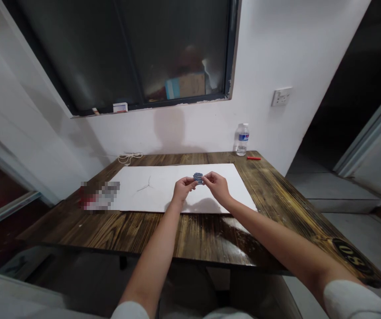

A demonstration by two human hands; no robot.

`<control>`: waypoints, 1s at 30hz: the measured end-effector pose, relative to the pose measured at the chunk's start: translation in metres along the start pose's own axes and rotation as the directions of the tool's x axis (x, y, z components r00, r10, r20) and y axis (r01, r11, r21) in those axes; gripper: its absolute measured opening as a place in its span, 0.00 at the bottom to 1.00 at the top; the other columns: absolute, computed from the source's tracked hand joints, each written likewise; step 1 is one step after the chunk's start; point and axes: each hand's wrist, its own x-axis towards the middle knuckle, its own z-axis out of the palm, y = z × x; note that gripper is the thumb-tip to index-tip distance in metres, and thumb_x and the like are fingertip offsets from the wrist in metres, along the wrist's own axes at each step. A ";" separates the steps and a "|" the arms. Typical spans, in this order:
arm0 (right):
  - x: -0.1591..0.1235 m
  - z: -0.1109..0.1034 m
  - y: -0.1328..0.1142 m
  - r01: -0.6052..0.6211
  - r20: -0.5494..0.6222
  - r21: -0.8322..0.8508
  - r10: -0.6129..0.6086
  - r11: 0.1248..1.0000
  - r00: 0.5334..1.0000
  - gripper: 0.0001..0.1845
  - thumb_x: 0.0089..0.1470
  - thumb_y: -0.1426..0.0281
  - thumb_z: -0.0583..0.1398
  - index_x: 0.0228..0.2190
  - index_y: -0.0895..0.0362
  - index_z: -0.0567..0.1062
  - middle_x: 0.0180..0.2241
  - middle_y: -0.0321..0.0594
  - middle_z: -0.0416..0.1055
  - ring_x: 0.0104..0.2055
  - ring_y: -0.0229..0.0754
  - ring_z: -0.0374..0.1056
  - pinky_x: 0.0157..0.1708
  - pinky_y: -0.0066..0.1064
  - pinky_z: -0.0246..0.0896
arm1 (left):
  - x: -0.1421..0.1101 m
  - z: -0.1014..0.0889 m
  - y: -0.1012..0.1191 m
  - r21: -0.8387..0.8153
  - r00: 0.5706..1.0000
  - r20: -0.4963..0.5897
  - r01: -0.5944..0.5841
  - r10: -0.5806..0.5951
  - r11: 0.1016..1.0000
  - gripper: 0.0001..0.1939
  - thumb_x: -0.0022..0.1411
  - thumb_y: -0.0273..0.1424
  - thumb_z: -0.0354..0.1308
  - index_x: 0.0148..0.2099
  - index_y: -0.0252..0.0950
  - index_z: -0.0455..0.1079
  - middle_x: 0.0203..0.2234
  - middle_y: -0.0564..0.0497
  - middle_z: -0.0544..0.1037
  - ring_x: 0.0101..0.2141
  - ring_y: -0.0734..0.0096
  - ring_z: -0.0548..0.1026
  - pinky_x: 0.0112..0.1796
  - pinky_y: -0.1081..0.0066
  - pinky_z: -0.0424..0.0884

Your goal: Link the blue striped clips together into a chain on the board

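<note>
Both hands meet above the right half of a white board (164, 199), holding one small blue-grey ribbed bundle (198, 178) between them. It looks like several short strips or rods side by side; its exact kind is too small to make out. My left hand (183, 188) pinches its left side with thumb and fingers. On the right side, my right hand (216, 184) grips it in the same way. A thin dark piece of wire or string (148, 185) with branching ends lies on the board, left of my hands.
The board rests on a dark wooden table (137, 230). A water bottle (242, 139) and a red pen-like stick (253, 158) are at the back right. A coiled white cord (130, 157) lies at the back left, near the wall. A blurred-out item (102, 196) sits at the left.
</note>
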 end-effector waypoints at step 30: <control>0.048 0.043 0.070 0.439 0.583 -0.688 0.079 0.578 0.809 0.25 0.57 0.61 0.58 0.54 0.58 0.68 0.59 0.50 0.63 0.61 0.53 0.54 0.58 0.44 0.51 | 0.009 -0.021 0.000 -0.254 0.939 -0.334 -0.005 -0.083 0.967 0.19 0.35 0.36 0.72 0.30 0.35 0.70 0.20 0.57 0.72 0.19 0.83 0.65 0.21 0.80 0.56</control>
